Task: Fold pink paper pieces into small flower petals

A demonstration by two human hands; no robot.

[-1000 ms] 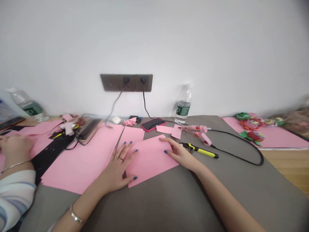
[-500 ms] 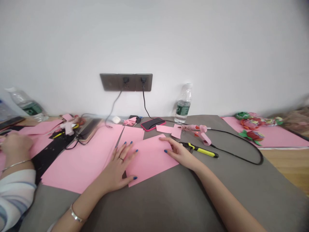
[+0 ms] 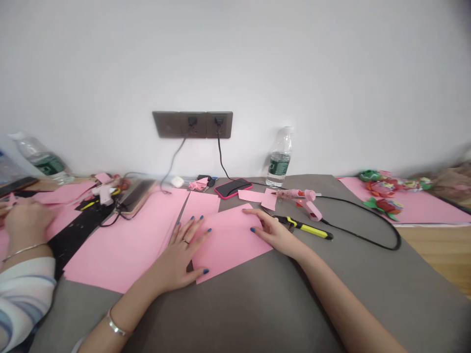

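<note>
As we judge it, the work is at an early stage: the pink sheet [image 3: 231,245] under our hands looks whole, with no cut or glued part that we can see, so any shaping of it remains to be done. Small pink pieces [image 3: 250,196] lie apart beyond it, near the glue gun [image 3: 312,208]. Our sheet rests on the grey tabletop [image 3: 257,318], between our hands and just beside the larger pink sheets [image 3: 121,245]. It is plain, matt and straight-edged, set at a slant—whether it is folded double, we cannot tell. The fingers of our left hand [image 3: 186,255] are spread flat over its left side; those of our right hand [image 3: 272,233] touch its far right corner—pinching or merely resting, we cannot tell.
</note>
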